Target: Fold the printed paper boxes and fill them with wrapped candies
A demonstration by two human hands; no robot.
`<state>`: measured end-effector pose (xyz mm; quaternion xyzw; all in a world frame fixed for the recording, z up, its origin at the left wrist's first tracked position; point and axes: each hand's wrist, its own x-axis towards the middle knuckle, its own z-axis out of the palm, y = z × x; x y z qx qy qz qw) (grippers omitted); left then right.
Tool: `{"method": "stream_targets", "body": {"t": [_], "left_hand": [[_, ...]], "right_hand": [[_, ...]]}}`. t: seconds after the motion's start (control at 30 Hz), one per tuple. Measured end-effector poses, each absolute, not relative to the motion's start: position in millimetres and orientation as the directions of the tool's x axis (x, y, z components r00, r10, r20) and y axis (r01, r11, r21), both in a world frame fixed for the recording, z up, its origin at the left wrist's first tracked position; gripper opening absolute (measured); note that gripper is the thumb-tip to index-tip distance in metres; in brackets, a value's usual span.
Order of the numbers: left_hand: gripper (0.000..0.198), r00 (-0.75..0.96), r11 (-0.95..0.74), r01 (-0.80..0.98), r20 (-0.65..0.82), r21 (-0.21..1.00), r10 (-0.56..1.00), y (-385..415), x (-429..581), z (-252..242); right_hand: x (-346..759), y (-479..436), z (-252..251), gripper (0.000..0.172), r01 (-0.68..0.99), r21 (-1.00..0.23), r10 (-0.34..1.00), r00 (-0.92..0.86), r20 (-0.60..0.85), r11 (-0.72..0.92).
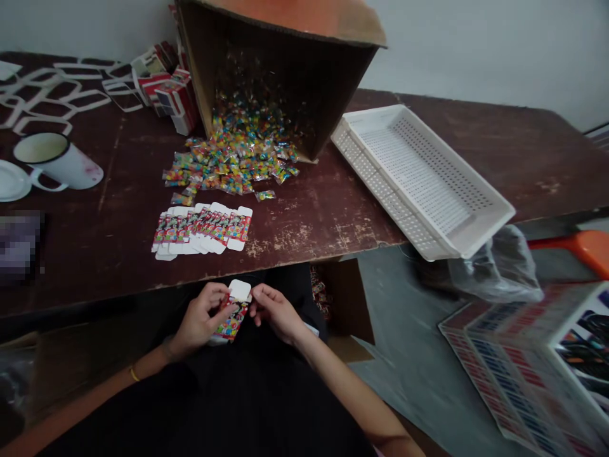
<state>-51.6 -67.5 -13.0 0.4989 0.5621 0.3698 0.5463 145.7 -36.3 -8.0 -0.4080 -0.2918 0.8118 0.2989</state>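
Note:
Over my lap, my left hand point(205, 316) grips a small printed candy box point(231, 320) by its left side, thumb across the front. The box's white top flap point(240, 290) stands up. My right hand point(273, 311) is at the box's upper right edge, thumb and forefinger pinched there; whether they hold the edge or a flap I cannot make out. On the table just beyond lies an overlapping row of flat candy boxes point(202, 227) with white flaps. Behind them, small clear packets of colourful candy point(233, 165) spill out of a large tipped cardboard carton point(198, 70).
A white perforated plastic basket point(394, 184) stands at the table's right edge. Left are an enamel mug point(66, 162), a white lid point(13, 181) and red boxes point(174, 95). Below the table sits an open carton point(349, 304); an orange stool point(590, 251) and a striped crate point(518, 355) are at right.

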Motion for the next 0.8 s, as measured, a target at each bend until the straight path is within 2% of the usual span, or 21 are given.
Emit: {"method": "stream_targets", "body": {"t": [0.07,0.13,0.23,0.3,0.4,0.47,0.5,0.57,0.67,0.73,0.8], "left_hand": [[0.024,0.184,0.227,0.213,-0.268,0.950,0.946,-76,-58,-13],[0.017,0.241,0.234,0.254,-0.295,0.939,0.925,-82,-62,-12],[0.014,0.192,0.308,0.238,-0.355,0.921,0.915,-84,-65,-8],[0.015,0.148,0.450,0.121,-0.464,0.885,0.874,-81,-67,-2],[0.048,0.219,0.694,-0.110,-0.664,0.711,0.715,-77,-73,7],[0.059,0.261,0.777,-0.168,-0.733,0.607,0.628,-77,-78,10],[0.059,0.262,0.790,-0.177,-0.745,0.587,0.613,-79,-81,10],[0.054,0.273,0.784,-0.200,-0.735,0.588,0.621,-84,-87,5],[0.047,0.356,0.759,-0.281,-0.670,0.587,0.651,-94,-96,-11],[0.048,0.425,0.755,-0.332,-0.624,0.566,0.655,-100,-101,-21],[0.050,0.475,0.752,-0.360,-0.585,0.552,0.657,-105,-106,-27]], "right_hand": [[145,-42,-14,0.037,-0.230,-0.605,0.611,-0.567,-0.552,-0.762],[142,-47,-20,0.042,-0.163,-0.550,0.512,-0.641,-0.572,-0.819],[130,-51,-25,0.046,-0.087,-0.605,0.494,-0.674,-0.550,-0.792],[121,-52,-22,0.040,-0.054,-0.731,0.596,-0.622,-0.508,-0.680],[107,-54,-10,0.021,0.039,-0.941,0.795,-0.524,-0.305,-0.335],[99,-54,-2,0.021,0.092,-0.985,0.825,-0.537,-0.175,-0.149],[95,-54,0,0.023,0.099,-0.988,0.820,-0.552,-0.152,-0.116],[89,-52,0,0.022,0.090,-0.985,0.808,-0.563,-0.172,-0.147],[82,-46,-4,0.023,0.060,-0.954,0.763,-0.587,-0.271,-0.292],[81,-41,-6,0.026,0.083,-0.922,0.711,-0.611,-0.347,-0.379],[83,-37,-7,0.028,0.118,-0.910,0.686,-0.621,-0.379,-0.397]]}}
